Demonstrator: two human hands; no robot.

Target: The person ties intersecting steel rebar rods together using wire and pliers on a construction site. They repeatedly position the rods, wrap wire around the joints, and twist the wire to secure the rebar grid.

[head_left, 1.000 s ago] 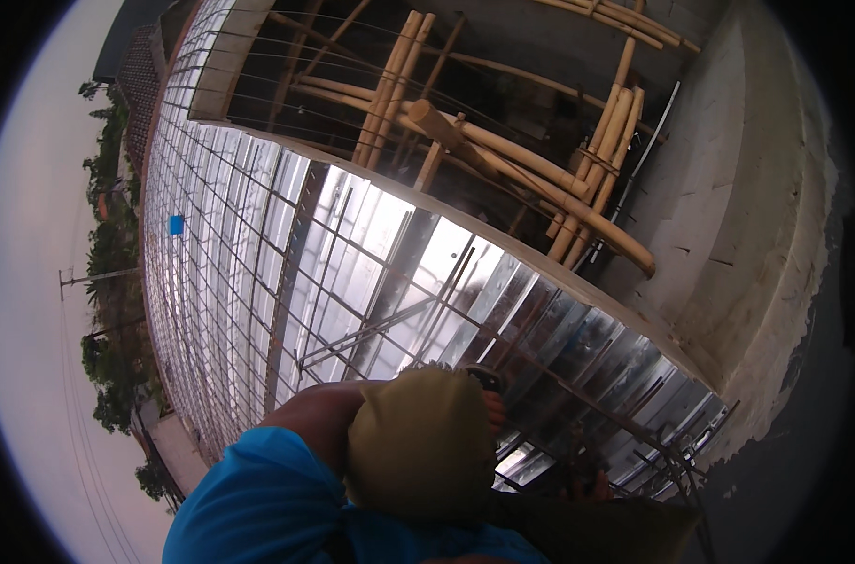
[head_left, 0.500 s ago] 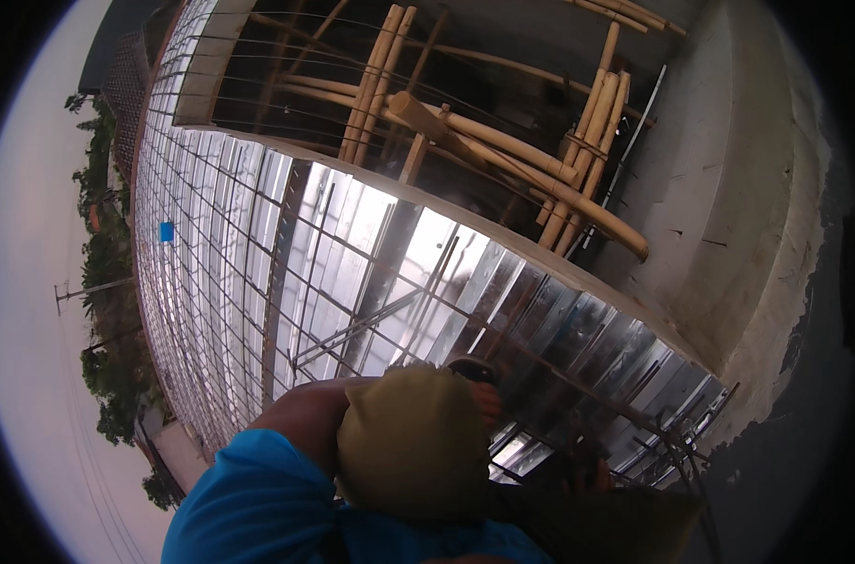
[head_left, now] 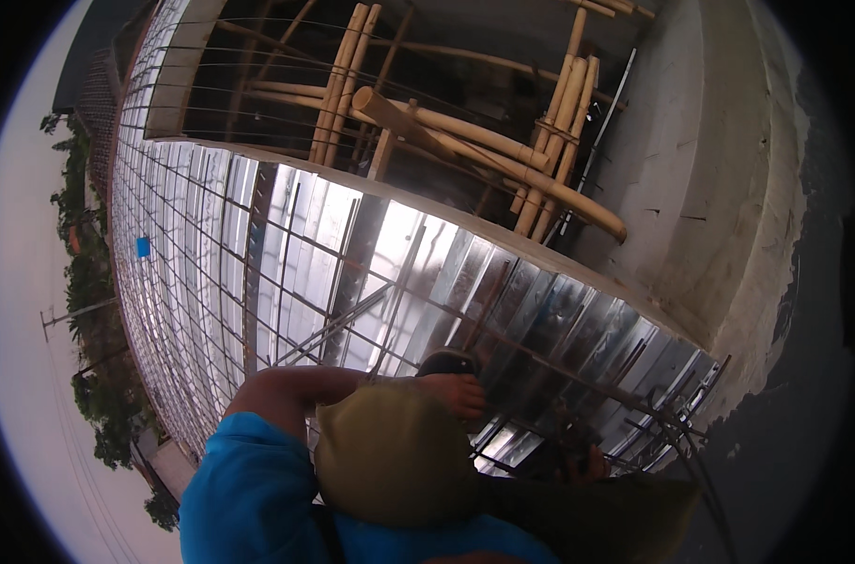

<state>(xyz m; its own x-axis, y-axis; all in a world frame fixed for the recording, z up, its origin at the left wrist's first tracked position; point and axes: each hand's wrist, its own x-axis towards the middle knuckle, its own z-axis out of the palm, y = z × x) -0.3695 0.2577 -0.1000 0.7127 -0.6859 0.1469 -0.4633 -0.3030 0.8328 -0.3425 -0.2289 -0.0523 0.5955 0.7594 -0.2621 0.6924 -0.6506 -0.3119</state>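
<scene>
My left forearm comes from a blue sleeve and passes behind my raised knee (head_left: 395,456) in olive cloth. Past the knee shows my left hand (head_left: 456,393), its fingers together and bent downward. Whatever it may hold is hidden. Touching or just beyond it is a dark rounded thing (head_left: 446,361), perhaps a shoe tip. Further right, in shadow, a small patch of skin (head_left: 597,461) sits beside a dark shape; I cannot tell whether it is my right hand or a foot. Thin steel rods (head_left: 409,291) run over shiny corrugated metal sheets (head_left: 352,221) around the hands.
Beyond the sheets' edge (head_left: 427,209) lies a dark opening with bamboo poles (head_left: 503,160) in it. A concrete wall (head_left: 719,188) rises at right. Bent rod ends (head_left: 672,428) stick out at lower right. Far left, a small blue object (head_left: 143,246) rests by the mesh.
The whole scene has shifted left in view. My left hand shows more fully past the knee, and more of my left forearm is visible.
</scene>
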